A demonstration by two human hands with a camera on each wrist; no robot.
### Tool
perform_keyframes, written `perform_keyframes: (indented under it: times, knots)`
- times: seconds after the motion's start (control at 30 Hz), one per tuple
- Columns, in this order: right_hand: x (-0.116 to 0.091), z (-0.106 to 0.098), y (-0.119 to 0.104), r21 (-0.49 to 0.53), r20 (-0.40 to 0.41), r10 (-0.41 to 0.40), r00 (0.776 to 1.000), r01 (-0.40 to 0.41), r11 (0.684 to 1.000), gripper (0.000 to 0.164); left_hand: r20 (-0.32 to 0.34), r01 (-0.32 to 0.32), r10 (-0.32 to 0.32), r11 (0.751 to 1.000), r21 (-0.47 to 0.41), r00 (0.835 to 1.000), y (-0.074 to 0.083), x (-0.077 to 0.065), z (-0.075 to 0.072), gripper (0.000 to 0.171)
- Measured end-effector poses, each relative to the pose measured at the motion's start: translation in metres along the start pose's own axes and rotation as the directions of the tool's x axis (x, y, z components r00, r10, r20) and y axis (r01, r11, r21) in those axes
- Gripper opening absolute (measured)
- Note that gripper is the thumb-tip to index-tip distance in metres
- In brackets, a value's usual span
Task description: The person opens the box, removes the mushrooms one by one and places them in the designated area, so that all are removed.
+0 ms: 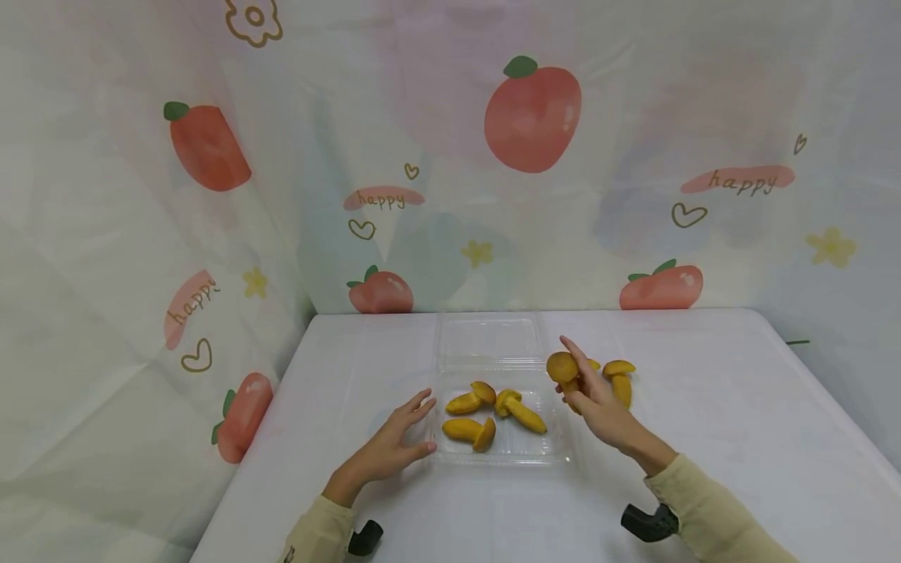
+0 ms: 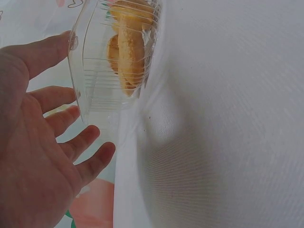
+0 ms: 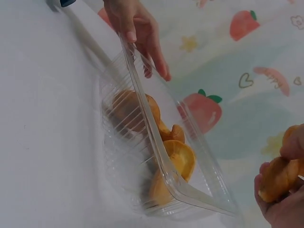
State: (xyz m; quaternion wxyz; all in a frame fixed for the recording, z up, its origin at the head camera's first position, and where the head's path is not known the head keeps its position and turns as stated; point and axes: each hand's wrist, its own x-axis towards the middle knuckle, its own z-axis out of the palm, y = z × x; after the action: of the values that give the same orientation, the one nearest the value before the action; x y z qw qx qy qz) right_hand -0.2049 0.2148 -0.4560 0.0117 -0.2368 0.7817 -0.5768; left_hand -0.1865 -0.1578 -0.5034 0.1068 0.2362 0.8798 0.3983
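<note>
A clear plastic box (image 1: pixel 503 461) stands on the table with three yellow mushrooms in it: one at the back left (image 1: pixel 464 403), one at the right (image 1: pixel 526 416) and one in front (image 1: pixel 461 428). My right hand (image 1: pixel 598 407) grips another mushroom (image 1: pixel 562 367) by its stem, above the box's right side, cap facing up. Beside the box's left rim, my left hand (image 1: pixel 385 447) has its fingers spread. In the left wrist view its thumb and some fingertips (image 2: pixel 69 95) lie at the rim; firm contact is hard to judge.
The box's clear lid (image 1: pixel 489 342) lies folded back behind it. On the white table (image 1: pixel 704 407), right of my right hand, lies a mushroom (image 1: pixel 619 377), with another mushroom (image 1: pixel 594 364) mostly hidden by the hand. A patterned curtain (image 1: pixel 450 156) hangs behind and to the left.
</note>
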Motion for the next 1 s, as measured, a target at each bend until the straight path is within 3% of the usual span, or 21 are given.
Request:
perform_keyframes:
  times: [0.17,0.67,1.0]
  knots:
    - [-0.004,-0.005,0.004,0.024,-0.030,-0.075,0.997,0.075,0.997,0.061,-0.002,-0.001,0.001,1.000,-0.005,1.000,0.000,0.000,0.000,0.072]
    - [-0.015,-0.027,0.005,-0.071,-0.034,-0.052,0.998,0.050,0.996,0.064,-0.001,0.014,-0.014,1.000,0.003,1.000,0.001,-0.001,0.001,0.073]
    - [-0.022,-0.044,0.011,-0.208,-0.077,-0.069,0.995,0.052,0.977,0.065,-0.003,0.026,-0.027,1.000,-0.017,1.000,0.001,-0.002,0.001,0.072]
